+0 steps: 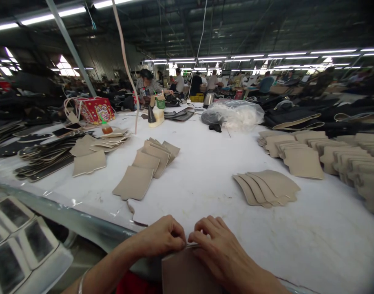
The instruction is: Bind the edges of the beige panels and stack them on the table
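A white tabletop [199, 163] spans mid-frame; at bottom centre, the left hand [162, 237] and right hand [220, 251] pinch a beige panel [183, 273] at its upper edge (fingertips close together).

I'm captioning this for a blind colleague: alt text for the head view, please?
A person's left hand pinches and right hand touches the far edge of a beige panel, at the near side of a white table. Similar panels lie fanned in groups beyond, with a clear plastic bag farther back.

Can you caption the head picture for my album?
Left hand and right hand at the edge of a tan piece, by a white table.
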`<state>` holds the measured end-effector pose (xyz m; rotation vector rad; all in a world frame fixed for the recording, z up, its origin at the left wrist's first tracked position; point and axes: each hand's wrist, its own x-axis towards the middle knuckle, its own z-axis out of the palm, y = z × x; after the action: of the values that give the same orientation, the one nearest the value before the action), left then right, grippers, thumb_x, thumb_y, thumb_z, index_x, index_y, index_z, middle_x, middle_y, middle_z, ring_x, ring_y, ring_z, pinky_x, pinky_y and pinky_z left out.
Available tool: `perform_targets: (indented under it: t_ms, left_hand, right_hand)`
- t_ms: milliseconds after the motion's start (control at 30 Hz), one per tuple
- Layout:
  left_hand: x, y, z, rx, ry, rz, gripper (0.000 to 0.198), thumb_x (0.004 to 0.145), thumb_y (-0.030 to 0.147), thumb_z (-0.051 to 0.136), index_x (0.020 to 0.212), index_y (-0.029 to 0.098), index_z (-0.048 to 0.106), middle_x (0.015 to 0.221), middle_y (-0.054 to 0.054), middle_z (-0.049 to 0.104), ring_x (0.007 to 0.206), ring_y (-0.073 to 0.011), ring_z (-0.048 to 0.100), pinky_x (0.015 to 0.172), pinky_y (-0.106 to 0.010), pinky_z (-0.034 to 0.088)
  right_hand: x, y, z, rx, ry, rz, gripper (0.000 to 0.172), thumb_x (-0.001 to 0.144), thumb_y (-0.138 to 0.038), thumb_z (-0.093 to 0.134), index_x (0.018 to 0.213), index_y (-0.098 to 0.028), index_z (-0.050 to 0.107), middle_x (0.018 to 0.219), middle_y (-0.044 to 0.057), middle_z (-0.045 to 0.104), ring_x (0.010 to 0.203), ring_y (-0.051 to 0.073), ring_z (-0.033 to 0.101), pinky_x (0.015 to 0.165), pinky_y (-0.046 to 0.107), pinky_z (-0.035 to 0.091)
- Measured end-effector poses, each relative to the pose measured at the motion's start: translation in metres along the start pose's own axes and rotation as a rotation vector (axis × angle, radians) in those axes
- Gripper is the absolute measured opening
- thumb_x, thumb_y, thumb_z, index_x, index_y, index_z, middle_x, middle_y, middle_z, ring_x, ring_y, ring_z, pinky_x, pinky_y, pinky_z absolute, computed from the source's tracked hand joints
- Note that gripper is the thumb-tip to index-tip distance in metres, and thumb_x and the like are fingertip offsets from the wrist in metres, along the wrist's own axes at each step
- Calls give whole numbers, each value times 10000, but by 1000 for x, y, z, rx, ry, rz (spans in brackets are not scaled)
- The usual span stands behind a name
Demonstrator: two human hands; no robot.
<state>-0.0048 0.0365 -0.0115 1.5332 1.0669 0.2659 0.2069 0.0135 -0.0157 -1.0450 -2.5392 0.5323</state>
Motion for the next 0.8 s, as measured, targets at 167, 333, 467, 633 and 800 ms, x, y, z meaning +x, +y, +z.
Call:
perform_targets:
  t_ms: [167,333,467,633,800]
  left_hand:
    - [1,-8,3,-109,38,-44,171,669,253,555,653,108,643,508,73,360,523,-71,274,481,-233,170]
    - [-2,-5,6,-100,88,-51,180,656,268,564,644,105,639,511,68,386,520,-69,281,483,-231,178]
    - [-3,-7,7,-113,97,-41,176,651,267,561,637,106,630,512,63,402,525,-73,295,492,-232,186]
    - [-4,-9,10,-155,130,-51,144,639,239,540,625,115,612,492,69,374,503,-69,268,474,-237,158]
    - [-6,-7,13,-182,151,-53,135,628,234,535,609,118,601,481,70,383,493,-67,263,469,-232,162]
  right_hand:
    - [-1,-2,20,-67,160,-108,212,768,-92,701,890,-211,574,933,9,587,841,213,482,751,367,286]
    - [-2,-4,32,-123,274,-140,144,818,-75,617,871,-195,556,861,19,575,785,210,469,728,365,273]
    - [-2,-6,34,-73,323,-152,105,847,-88,582,851,-187,547,836,19,557,764,208,456,717,361,264]
    - [-4,-7,36,-113,313,-201,168,954,-98,423,891,-173,559,804,34,547,744,208,457,714,371,257]
    - [-7,-8,36,-122,299,-205,223,990,-120,384,865,-165,563,805,40,551,749,205,474,718,377,261]
